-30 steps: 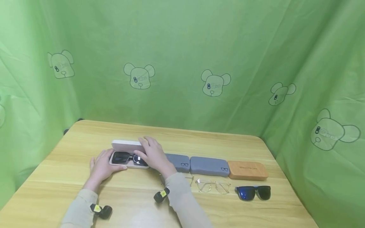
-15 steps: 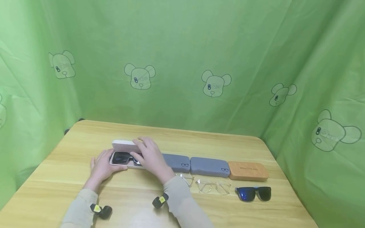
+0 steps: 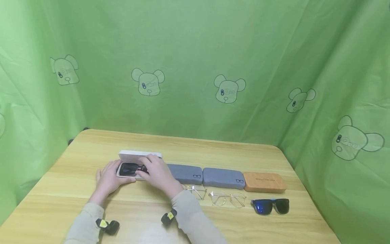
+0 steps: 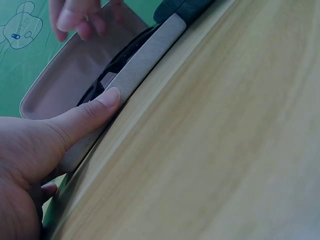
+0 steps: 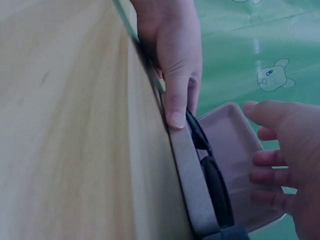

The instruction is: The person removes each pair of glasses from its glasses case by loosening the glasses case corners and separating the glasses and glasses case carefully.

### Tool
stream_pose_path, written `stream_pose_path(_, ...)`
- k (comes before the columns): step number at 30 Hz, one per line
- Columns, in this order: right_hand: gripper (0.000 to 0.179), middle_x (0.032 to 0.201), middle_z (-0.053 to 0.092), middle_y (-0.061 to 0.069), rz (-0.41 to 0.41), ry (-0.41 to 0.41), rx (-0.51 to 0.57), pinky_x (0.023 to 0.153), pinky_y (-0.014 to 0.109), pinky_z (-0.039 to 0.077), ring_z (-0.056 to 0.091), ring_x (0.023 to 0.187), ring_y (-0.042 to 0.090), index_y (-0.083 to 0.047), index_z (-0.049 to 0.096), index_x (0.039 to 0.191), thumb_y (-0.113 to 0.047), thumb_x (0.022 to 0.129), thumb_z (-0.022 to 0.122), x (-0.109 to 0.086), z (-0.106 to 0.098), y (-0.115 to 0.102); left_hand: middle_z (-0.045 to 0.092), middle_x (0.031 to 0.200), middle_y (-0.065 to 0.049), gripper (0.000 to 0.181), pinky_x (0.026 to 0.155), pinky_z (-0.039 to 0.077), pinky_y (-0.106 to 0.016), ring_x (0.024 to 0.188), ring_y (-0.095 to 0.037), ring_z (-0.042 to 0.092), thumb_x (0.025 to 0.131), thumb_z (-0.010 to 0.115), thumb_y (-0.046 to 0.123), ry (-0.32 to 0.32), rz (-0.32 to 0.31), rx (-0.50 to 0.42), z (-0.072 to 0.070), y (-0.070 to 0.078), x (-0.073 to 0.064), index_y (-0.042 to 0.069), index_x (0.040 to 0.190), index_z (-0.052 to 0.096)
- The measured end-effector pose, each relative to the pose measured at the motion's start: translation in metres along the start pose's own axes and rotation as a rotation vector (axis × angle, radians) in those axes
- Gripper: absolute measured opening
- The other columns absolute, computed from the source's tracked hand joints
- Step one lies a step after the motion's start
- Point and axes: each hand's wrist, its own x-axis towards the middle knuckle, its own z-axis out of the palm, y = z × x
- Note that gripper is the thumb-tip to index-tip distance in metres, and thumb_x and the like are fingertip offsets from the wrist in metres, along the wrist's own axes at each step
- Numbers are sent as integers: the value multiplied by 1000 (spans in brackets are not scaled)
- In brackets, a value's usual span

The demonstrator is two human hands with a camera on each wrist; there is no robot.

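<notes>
A pale glasses case (image 3: 126, 155) lies at the table's left, its lid raised and pinkish lining showing. Inside rest dark sunglasses (image 3: 128, 169), the right part of them covered by my right hand in the head view. My left hand (image 3: 109, 178) grips the case's left end, thumb (image 4: 107, 97) on the front wall and fingers round the far side. Over the case hovers my right hand (image 3: 159, 172), fingers loosely bent; the right wrist view has a gap between its fingertips (image 5: 260, 176) and the sunglasses (image 5: 218, 190).
To the right, two closed grey-blue cases (image 3: 186, 173) (image 3: 223, 178) and an orange-brown case (image 3: 265, 182) continue the row. In front of them lie two wire-framed glasses (image 3: 196, 192) (image 3: 226, 199) and blue-lensed sunglasses (image 3: 270, 206). A green curtain (image 3: 189, 112) surrounds the wooden table (image 3: 140, 220).
My right hand has shifted left and slightly down, from the lid's right end to over the sunglasses. The lid's right end shows again. My left hand and the case stay put.
</notes>
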Motion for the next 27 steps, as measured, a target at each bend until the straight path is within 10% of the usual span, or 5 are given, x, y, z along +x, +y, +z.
stream_pose_path(11, 46, 123, 62, -1, 73, -144, -92, 96, 32, 52, 59, 112, 17, -23, 56, 134, -47, 95, 57, -3, 11, 2, 35, 152, -27, 111, 111, -1, -75, 142, -52, 22, 63, 80, 63, 6, 2, 3, 2, -3, 2, 6, 148, 35)
stream_pose_path(27, 44, 120, 64, -1, 65, -136, -159, 88, 32, 53, 60, 108, 18, -23, 57, 134, -37, 92, 64, -5, 18, 1, 37, 151, -26, 109, 110, -1, -76, 141, -52, 23, 64, 80, 62, 17, 16, 3, 3, -5, 2, 6, 147, 36)
